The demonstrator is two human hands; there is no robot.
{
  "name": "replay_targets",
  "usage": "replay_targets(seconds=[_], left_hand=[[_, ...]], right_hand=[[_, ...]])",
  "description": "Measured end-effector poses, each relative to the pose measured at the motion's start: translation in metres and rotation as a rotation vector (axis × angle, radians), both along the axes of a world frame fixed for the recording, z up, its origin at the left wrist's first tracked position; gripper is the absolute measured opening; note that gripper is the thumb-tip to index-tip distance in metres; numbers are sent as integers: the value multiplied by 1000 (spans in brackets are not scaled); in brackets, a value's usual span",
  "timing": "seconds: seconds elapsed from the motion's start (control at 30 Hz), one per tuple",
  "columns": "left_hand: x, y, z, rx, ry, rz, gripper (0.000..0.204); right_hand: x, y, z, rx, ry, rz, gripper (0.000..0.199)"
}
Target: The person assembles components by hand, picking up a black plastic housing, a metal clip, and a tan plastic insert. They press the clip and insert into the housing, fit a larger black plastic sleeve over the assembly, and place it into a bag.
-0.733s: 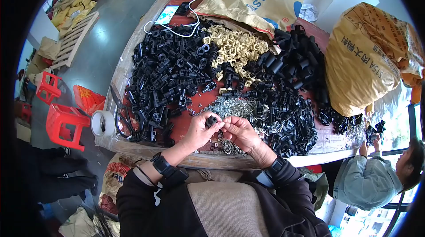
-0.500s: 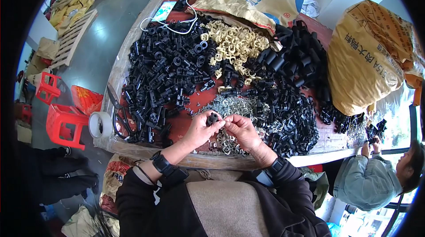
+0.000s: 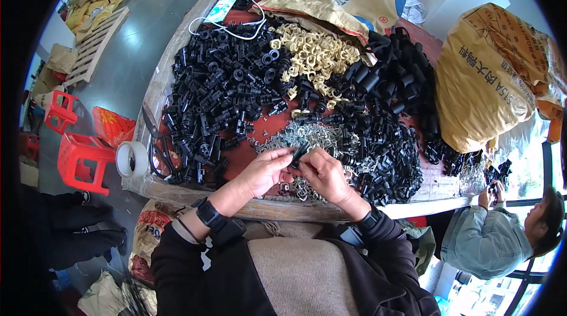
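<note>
Near the front edge of the table, a small black plastic fitting (image 3: 300, 152) is held up between my two hands. My left hand (image 3: 264, 172) pinches it between thumb and fingers from the left. My right hand (image 3: 326, 178) is closed, its fingertips pressed against the fitting's right side; whether a smaller piece is in them is hidden. Just beyond and below the hands spreads a heap of small silvery metal clips (image 3: 316, 133). Black fittings (image 3: 230, 88) are piled to the left, smaller black parts (image 3: 387, 159) to the right, and cream-coloured plastic pieces (image 3: 316, 56) farther back.
Scissors (image 3: 155, 133) and a tape roll (image 3: 132, 159) lie at the table's left edge. A white cable (image 3: 260, 15) crosses the back. A large yellow sack (image 3: 484, 80) stands right, near a co-worker (image 3: 490, 245). Red stools (image 3: 85, 159) stand on the floor, left.
The fitting has turned and now points up to the right between my fingers. My left hand has opened outward, palm more visible; my right hand is curled more tightly.
</note>
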State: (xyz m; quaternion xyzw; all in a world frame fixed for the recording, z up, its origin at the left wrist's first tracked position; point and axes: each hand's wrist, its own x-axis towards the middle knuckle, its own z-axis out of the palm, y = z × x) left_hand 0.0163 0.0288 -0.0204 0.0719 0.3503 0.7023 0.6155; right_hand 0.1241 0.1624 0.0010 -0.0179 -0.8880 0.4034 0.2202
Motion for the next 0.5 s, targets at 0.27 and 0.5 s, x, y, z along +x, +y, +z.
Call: replay_targets(seconds=[0.27,0.5], left_hand=[[6,-5,1,-40,113,-13,26],[7,-6,-8,-59,227,-78,25]], right_hand=[[-2,0,1,314,56,65,12],[-2,1,6,299,-63,112,11]])
